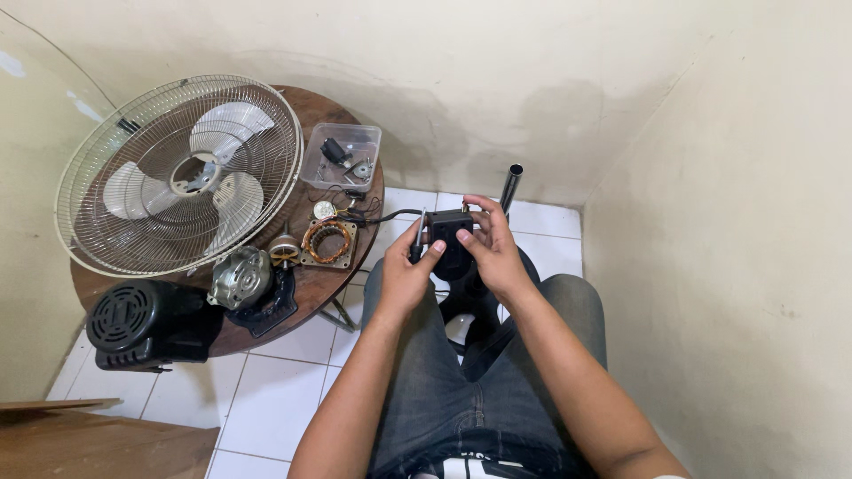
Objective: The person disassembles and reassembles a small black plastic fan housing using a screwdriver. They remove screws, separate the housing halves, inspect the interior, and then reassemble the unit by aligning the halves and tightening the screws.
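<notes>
We look down at our own lap, seated in jeans in the corner of a room with cream walls and a white tiled floor. Both our hands are raised over our knees, grasping a small black plastic housing between them. Our left hand grips its left side, the thumb pressed on its front, and also pinches a thin screwdriver that stands upright against the housing's left edge. Our right hand wraps its right side, fingers curled over the top. A black cable runs from the housing to a round wooden table on our left. A black metal pole rises just behind our hands.

On the table a fan grille with pale blades leans tilted. Beside it sits a clear plastic tray of small parts. Nearer us lie a copper-wound stator, a silver motor casing and a black vented motor cover at the table's edge.
</notes>
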Demonstrator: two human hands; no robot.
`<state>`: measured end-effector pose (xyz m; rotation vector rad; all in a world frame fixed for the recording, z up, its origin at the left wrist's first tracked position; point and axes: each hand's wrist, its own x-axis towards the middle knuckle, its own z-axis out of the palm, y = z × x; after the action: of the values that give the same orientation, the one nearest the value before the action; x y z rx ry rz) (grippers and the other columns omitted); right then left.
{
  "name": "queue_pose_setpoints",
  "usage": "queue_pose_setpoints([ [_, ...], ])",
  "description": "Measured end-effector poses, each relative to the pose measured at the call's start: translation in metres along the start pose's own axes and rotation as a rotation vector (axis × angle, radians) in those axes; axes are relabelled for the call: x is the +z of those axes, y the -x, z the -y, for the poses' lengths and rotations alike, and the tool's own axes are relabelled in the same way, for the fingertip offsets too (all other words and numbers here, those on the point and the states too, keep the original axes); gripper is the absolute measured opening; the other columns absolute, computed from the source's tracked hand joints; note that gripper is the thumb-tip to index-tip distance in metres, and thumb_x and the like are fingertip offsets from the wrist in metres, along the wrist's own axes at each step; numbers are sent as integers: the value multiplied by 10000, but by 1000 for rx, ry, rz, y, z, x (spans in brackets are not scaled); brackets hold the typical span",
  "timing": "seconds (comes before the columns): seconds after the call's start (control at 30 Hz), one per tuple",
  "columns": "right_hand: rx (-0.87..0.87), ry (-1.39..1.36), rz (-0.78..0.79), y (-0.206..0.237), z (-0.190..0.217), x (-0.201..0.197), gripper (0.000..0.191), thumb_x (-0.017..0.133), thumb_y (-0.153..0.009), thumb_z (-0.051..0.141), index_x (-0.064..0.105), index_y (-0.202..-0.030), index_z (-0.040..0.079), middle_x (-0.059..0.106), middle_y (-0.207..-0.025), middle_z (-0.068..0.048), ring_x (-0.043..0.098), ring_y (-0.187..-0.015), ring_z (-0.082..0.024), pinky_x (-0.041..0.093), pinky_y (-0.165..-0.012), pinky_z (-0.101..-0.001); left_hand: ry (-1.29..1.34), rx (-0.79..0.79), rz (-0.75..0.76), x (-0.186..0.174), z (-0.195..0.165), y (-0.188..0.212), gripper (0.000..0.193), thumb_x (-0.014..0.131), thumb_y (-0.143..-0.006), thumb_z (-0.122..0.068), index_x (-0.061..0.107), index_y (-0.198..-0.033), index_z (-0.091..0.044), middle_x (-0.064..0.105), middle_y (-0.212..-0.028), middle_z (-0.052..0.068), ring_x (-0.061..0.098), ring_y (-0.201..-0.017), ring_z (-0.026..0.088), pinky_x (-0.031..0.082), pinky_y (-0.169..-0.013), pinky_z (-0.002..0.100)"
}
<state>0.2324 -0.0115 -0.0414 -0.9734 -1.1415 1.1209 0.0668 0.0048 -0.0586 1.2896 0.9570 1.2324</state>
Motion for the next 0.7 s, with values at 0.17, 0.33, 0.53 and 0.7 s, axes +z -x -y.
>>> queue_pose_setpoints([
  [0.17, 25, -27, 14, 0, 4, 6, 593, 643, -956, -24, 417, -1480, 138, 582, -1286, -81, 580, -1204, -172, 475, -1045, -320, -42, 78, -34, -4, -8, -3, 381, 794, -916, -178, 671, -1228, 2, 716, -1049, 63, 649, -991, 127, 529, -919, 280],
  [0.33, 76, -7, 15, 1, 6, 16, 607, 646, -950, -19, 418, -1487, 147, 586, -1257, -77, 594, -1181, -170, 492, -1012, -308, 12, 47, -69, -9, -8, -6, 331, 799, -876, -163, 664, -1138, -12, 714, -1036, 46, 659, -966, 122, 543, -888, 275],
  [0.53, 177, -5, 18, -1, 7, 23, 651, 622, -959, 22, 373, -1547, 149, 624, -1262, -75, 616, -1157, -153, 521, -940, -294, 88, 10, -76, -16, -4, -8, 368, 801, -875, -140, 646, -1174, 8, 687, -1057, 59, 643, -974, 115, 543, -874, 265],
  [0.7, 247, 19, 21, -7, 10, 22, 669, 643, -959, 52, 391, -1571, 149, 640, -1212, -96, 634, -1034, -151, 539, -834, -291, 132, -46, -81, -19, -6, -11, 352, 800, -874, -130, 649, -1161, 6, 678, -1042, 60, 640, -947, 117, 541, -841, 256],
])
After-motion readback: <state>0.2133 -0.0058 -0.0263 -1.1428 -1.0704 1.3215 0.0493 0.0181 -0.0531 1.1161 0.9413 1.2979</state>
